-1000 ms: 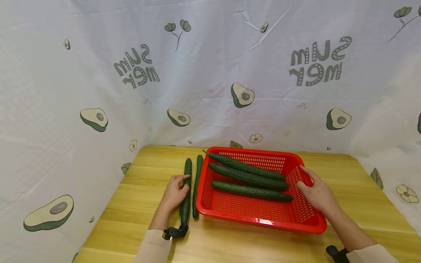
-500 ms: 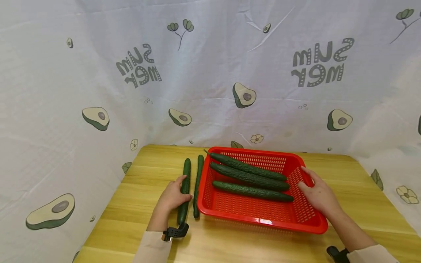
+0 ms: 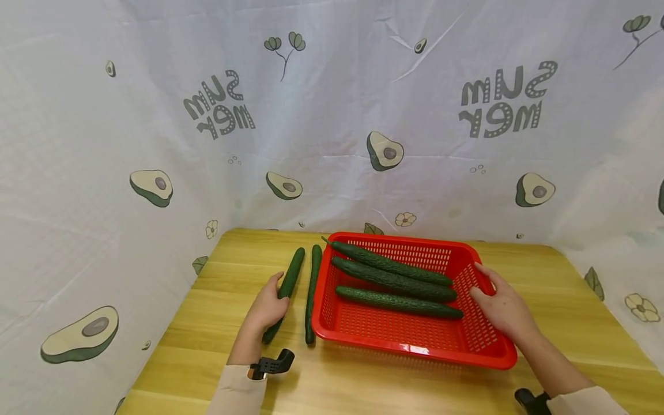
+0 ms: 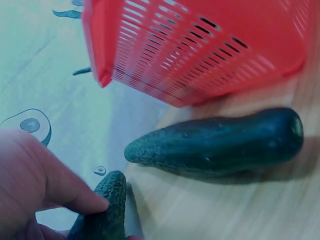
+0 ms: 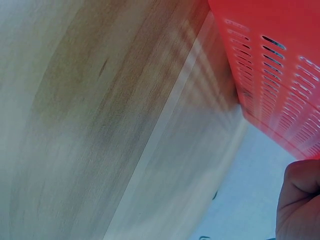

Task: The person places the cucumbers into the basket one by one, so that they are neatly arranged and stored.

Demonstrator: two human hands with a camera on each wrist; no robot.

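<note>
My left hand [image 3: 268, 304] grips a dark green cucumber [image 3: 293, 272] around its middle, at the left of the table. That cucumber lies slanted, its far end leaning right; in the left wrist view fingers press on its bumpy skin. Just right of it, a second cucumber [image 3: 313, 294] lies on the wood, apart from my hand, along the basket's left side. My right hand [image 3: 504, 302] holds the right rim of a red plastic basket [image 3: 384, 344], thumb inside the rim. Within the basket lie three long cucumbers [image 3: 398, 302], side by side, one with its stem over the left rim.
A wooden table [image 3: 207, 323] carries everything. White cloth [image 3: 321, 115] printed with avocados hangs behind and at both sides of it. Black wrist cameras [image 3: 276, 362] are strapped to the wrists.
The cucumber under my left hand has turned from nearly straight to slanted, its near end swinging left. My left hand has shifted slightly left with it. Right hand and basket stay put.
</note>
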